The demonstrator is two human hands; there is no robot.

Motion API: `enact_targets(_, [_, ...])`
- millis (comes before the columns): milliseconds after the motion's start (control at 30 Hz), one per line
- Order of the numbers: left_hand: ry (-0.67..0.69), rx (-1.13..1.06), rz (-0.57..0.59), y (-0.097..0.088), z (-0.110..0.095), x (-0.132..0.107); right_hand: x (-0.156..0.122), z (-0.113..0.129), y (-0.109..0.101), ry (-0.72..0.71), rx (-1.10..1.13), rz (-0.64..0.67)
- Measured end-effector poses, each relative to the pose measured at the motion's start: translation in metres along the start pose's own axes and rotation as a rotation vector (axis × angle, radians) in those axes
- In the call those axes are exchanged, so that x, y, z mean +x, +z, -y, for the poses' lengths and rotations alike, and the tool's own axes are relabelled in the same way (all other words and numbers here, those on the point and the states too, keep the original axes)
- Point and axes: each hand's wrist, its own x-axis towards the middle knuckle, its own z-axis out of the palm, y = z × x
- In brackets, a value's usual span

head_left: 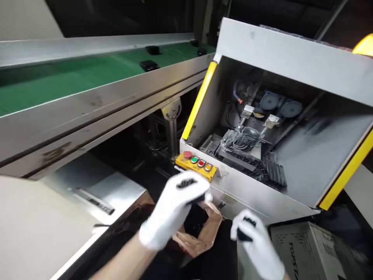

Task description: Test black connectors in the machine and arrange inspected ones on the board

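Note:
Both my hands wear white gloves with dark patches on the fingers. My left hand (171, 208) pinches the upper edge of a crumpled brown paper bag (201, 237), which hangs open with darkness inside. To its right, my right hand (256, 245) is raised with curled fingers, close to the bag's right side. I cannot tell whether it holds the paper. Just beyond both gloves is a yellow control panel (196, 164) with red, green and amber buttons, and neither hand touches it.
An open grey machine housing (291, 77) with yellow edge strips contains pneumatic parts and dusty cable chains. A green conveyor belt (72, 74) runs along the left inside metal rails. A grey ventilated box (305, 249) stands at lower right, and a pale metal surface (37, 225) lies at lower left.

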Motion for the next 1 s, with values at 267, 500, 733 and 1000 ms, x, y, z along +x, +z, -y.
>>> enact_targets(267, [0.606, 0.179, 0.1, 0.103, -0.06, 0.296, 0.199, 0.234, -0.091, -1.043, -0.293, -0.541])
enact_targets(500, [0.422, 0.229, 0.279, 0.149, -0.02, 0.429, 0.356, 0.266, -0.144, -0.828, -0.147, -0.332])
enact_targets(733, [0.359, 0.188, 0.384, 0.149, -0.008, 0.43, 0.349, 0.254, -0.137, -0.825, -0.122, -0.285])
enact_targets(1000, [0.418, 0.17, 0.377, 0.146, 0.001, 0.431, 0.352, 0.249, -0.137, -0.887, -0.147, -0.253])
